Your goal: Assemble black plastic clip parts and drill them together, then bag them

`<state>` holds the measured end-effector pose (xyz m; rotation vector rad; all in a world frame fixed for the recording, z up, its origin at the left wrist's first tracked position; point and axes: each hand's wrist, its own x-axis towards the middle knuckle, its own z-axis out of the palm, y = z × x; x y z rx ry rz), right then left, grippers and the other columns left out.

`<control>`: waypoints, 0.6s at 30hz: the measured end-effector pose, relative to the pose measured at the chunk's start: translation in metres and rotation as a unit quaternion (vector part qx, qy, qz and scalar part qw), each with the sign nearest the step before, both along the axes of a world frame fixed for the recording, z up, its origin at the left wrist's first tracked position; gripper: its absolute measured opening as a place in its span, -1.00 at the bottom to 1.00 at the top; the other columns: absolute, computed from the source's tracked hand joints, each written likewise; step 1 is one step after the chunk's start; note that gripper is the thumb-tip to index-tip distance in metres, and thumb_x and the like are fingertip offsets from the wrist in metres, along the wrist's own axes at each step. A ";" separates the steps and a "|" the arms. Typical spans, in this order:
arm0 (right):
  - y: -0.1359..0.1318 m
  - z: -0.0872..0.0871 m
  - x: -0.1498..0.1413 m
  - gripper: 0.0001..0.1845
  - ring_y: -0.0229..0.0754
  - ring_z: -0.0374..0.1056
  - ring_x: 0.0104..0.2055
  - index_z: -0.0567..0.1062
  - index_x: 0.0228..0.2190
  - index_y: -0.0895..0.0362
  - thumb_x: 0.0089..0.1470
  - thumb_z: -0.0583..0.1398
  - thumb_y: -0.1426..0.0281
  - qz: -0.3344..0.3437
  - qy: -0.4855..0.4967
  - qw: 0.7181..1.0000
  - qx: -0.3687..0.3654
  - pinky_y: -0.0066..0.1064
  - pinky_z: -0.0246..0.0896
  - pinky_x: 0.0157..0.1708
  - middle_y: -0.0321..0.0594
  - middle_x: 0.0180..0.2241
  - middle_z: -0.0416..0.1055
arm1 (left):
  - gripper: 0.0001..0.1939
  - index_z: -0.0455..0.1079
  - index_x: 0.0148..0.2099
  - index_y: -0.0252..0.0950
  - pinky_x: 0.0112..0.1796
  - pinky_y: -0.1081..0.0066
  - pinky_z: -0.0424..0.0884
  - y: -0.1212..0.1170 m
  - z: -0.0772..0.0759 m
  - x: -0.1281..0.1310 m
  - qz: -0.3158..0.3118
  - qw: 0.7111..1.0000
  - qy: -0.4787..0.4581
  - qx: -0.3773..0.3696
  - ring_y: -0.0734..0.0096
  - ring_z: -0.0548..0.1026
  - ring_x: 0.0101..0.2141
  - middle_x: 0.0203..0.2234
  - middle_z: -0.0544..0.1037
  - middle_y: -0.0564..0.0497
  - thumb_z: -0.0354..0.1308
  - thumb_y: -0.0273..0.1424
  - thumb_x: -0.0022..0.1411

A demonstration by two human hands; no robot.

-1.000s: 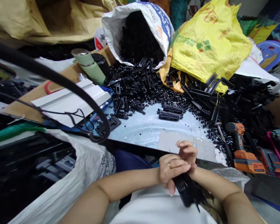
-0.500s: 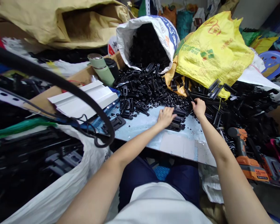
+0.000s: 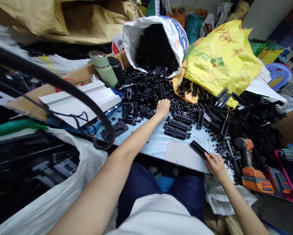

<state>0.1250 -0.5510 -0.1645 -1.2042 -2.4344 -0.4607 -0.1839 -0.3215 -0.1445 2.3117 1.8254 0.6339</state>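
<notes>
My right hand [image 3: 216, 165] grips one end of a long black plastic bar [image 3: 198, 149], which is tilted over the front of the work surface. Farther back, my left hand [image 3: 163, 108] reaches to the edge of a heap of small black plastic parts [image 3: 146, 88]; its fingers are curled down, and anything between them is hidden. Between the hands, several black bars [image 3: 177, 127] lie side by side on the light blue surface [image 3: 151, 140]. Loose screws [image 3: 185, 106] are scattered just right of my left hand.
A white sack [image 3: 130, 42] spills black parts at the back, beside a yellow sack [image 3: 224, 58]. An orange cordless drill [image 3: 251, 176] lies at the right. At the left are a green flask [image 3: 103, 70], a white folded sheet [image 3: 82, 99] and a looping black cable [image 3: 73, 94].
My right hand has come from the right-hand pile toward the front edge with a black bar. My left hand has left the row of bars and moved back and left to the heap.
</notes>
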 end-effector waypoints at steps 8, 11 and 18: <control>0.018 -0.015 -0.056 -0.52 0.01 0.30 -0.04 0.34 0.00 0.23 0.15 0.02 0.19 -0.091 0.052 0.992 -0.064 -0.14 0.28 -0.11 0.06 -0.11 0.40 | -0.88 0.20 -0.28 -0.28 -0.30 0.34 0.34 -0.143 -0.018 0.004 -0.171 0.973 -0.144 -0.058 0.34 0.37 -0.35 -0.36 0.35 -0.03 -0.14 -0.45 0.26; 0.020 -0.026 -0.072 -0.59 -0.01 0.28 0.01 0.42 -0.10 0.19 0.17 -0.01 0.21 -0.044 0.067 0.990 -0.116 -0.16 0.28 -0.08 0.03 -0.08 0.39 | -0.88 0.19 -0.33 -0.26 -0.29 0.35 0.34 -0.173 -0.023 0.004 -0.146 0.961 -0.213 -0.096 0.37 0.36 -0.37 -0.42 0.34 0.02 -0.14 -0.45 0.24; 0.024 -0.012 -0.092 -0.50 -0.02 0.38 -0.22 0.41 -0.04 0.13 0.14 -0.02 0.10 -0.130 0.266 0.911 -0.286 -0.11 0.33 -0.22 0.00 -0.21 0.43 | -0.86 0.25 -0.26 -0.28 -0.51 0.51 0.30 -0.196 -0.024 0.027 -0.072 0.868 -0.448 -0.201 0.59 0.31 -0.59 -0.44 0.34 0.10 -0.02 -0.32 0.20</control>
